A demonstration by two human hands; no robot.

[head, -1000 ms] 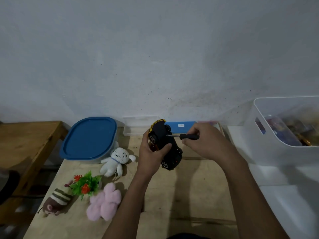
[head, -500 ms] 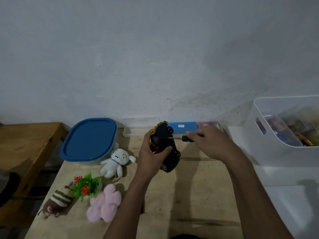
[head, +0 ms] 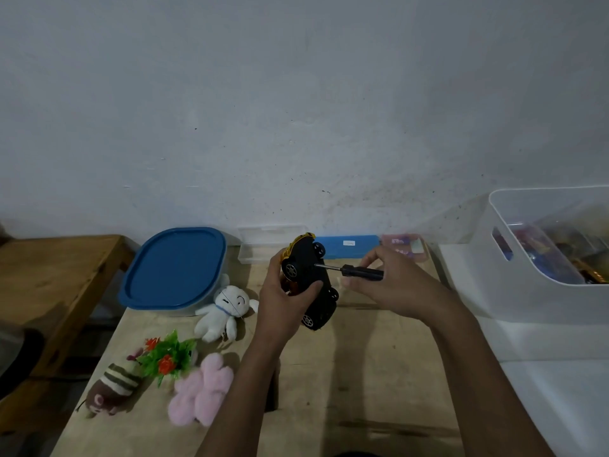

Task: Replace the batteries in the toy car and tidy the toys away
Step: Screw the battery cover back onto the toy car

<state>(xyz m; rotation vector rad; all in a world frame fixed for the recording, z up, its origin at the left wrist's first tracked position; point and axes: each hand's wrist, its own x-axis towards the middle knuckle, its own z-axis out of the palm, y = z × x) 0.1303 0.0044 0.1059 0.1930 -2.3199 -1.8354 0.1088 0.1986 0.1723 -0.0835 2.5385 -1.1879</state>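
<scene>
Gripping toy car [head: 308, 260], left hand [head: 280, 305] — right hand [head: 395, 291] pinches screwdriver [head: 362, 272], tip seemingly at underside.

Looks like a home's play-and-storage corner: a scuffed, speckled pale wall [head: 296, 110] rises behind a bare plywood table [head: 362, 374]; a white plush [head: 224, 308] and a pink plush [head: 201, 395] lie near its left edge, a blue-lidded tub [head: 174, 268] sits at its far left corner, and a white bin [head: 527, 291] of blurred colourful items stands just off its right edge
</scene>
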